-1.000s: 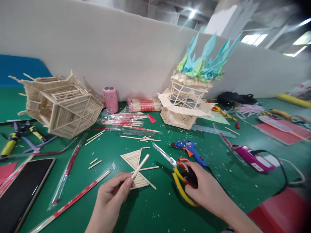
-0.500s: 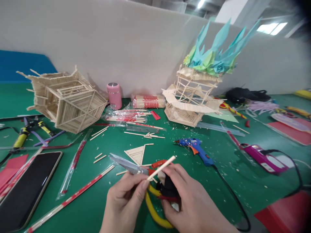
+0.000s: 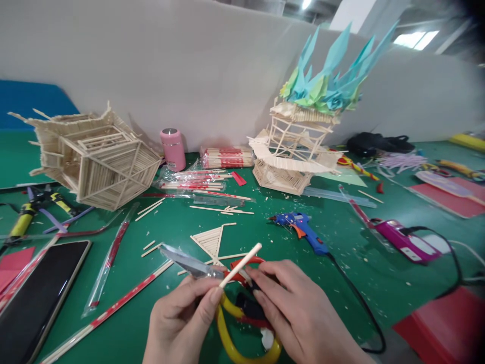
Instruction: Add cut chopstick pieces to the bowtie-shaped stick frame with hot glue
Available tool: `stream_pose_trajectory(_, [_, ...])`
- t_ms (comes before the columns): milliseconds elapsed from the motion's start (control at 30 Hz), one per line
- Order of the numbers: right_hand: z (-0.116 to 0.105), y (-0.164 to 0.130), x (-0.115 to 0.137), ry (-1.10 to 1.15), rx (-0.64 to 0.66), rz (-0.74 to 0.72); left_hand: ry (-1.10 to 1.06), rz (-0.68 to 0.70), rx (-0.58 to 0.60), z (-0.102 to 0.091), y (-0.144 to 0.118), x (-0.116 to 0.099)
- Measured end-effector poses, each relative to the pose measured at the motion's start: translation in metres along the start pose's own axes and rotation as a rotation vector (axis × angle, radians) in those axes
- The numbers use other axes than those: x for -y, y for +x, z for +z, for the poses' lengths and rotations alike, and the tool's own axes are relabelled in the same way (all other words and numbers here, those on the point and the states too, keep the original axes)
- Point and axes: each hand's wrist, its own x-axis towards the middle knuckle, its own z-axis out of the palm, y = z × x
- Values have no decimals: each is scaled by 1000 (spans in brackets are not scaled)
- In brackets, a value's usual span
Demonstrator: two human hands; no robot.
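Between the thumb and fingers of my left hand (image 3: 185, 316) is a short pale wooden stick (image 3: 242, 264), which slants up to the right. Behind it lie scissors with a pointed metal blade (image 3: 193, 264) and orange-red handle parts (image 3: 255, 260). Below the stick curves a thick yellow handle loop (image 3: 226, 338), beside a black and red part. My right hand (image 3: 297, 311) is at these handles with its fingers pressed together; what its fingertips grip is hidden. A flat triangle of sticks (image 3: 208, 241) lies just beyond both hands.
A blue glue gun (image 3: 299, 228) lies to the right, its cable running toward me. Behind stand two stick structures, one tipped over (image 3: 102, 162) and one topped with paper leaves (image 3: 291, 164). A phone (image 3: 41, 298) and wrapped sticks (image 3: 113, 308) are at left.
My right hand's fingers have shifted from around the black part up toward the orange-red handle, uncovering more of the yellow loop. My left hand still holds the stick, and the view has turned slightly.
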Motion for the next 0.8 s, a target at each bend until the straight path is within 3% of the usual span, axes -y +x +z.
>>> stream_pose_trajectory(200, [-4, 1, 7, -13, -18, -34, -29, 18, -5, 3, 0, -2])
stream_pose_trajectory(333, [-4, -2, 12, 134, 150, 111, -30, 31, 27, 3, 0, -4])
stream_pose_trajectory(467, [11, -2, 13, 188, 319, 285, -4, 54, 48, 5, 2, -4])
stream_pose_trajectory(667, [27, -1, 5, 281, 186, 305, 35, 41, 159, 8, 11, -6])
stream_pose_trajectory(800, [21, 0, -16, 264, 26, 393, -4, 52, 56, -2, 15, -7])
